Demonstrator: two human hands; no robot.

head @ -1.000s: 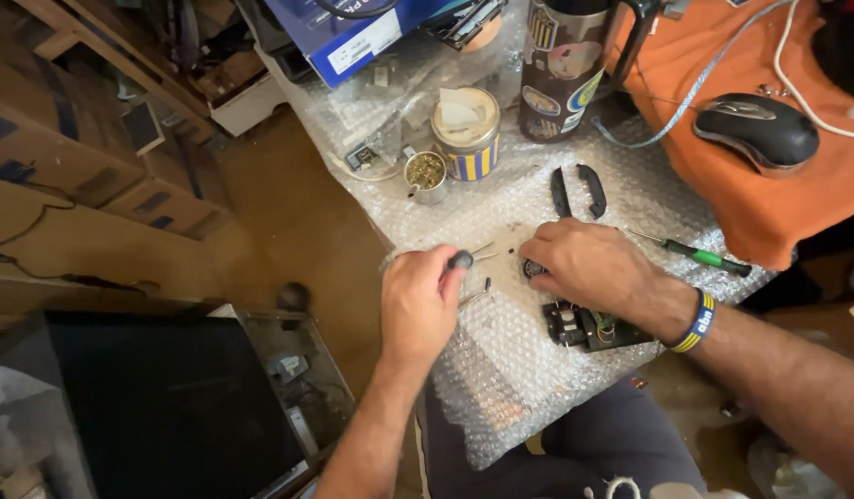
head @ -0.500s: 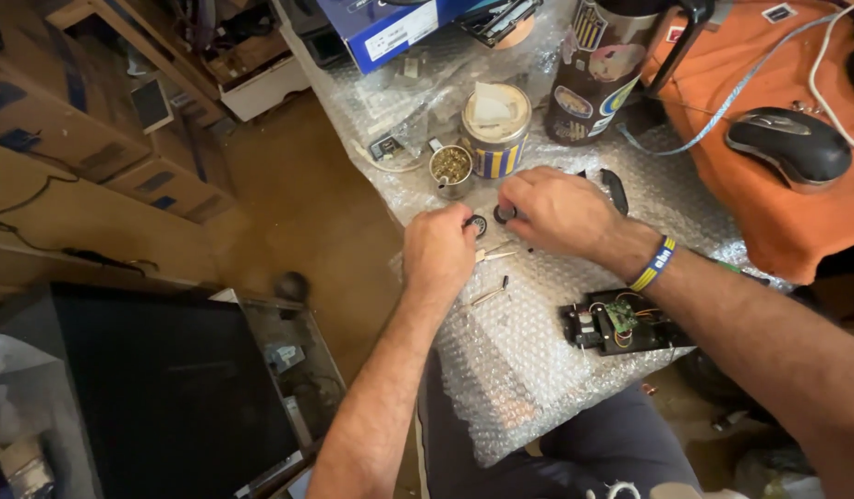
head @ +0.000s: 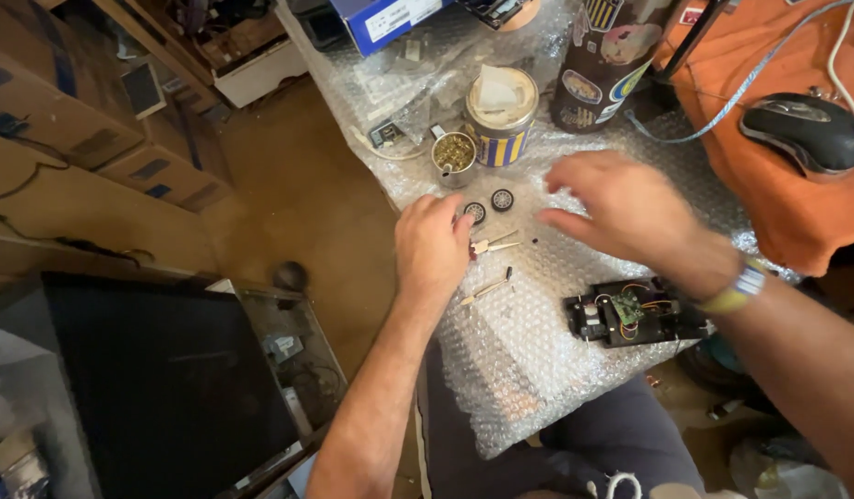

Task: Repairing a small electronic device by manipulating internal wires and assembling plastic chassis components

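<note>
Resting my left hand (head: 433, 242) on the bubble wrap (head: 519, 360), I keep its fingers curled loosely down, their tips just beside a small black wheel (head: 475, 212); whether they pinch anything I cannot tell. A second wheel (head: 503, 199) lies just to the right of the first, apart from my hand. Close by my left fingertips lie a few small pale metal pieces (head: 494, 246), and a thin tool with a dark tip (head: 487, 288) sits a little nearer to me.

My right hand (head: 621, 208) hovers above the wrap, fingers spread and slack, grasping nothing. A striped band circles that wrist.

Below my right forearm sits a small black chassis with a circuit board and wires (head: 630, 312). Farther up the bench stand a small metal cup of brass bits (head: 454, 157), touching a striped tin with a pale lid (head: 501, 115), and a tall dark cup with stickers (head: 607, 65). A computer mouse (head: 804, 131) rests on orange cloth (head: 769, 203) to the right.
</note>
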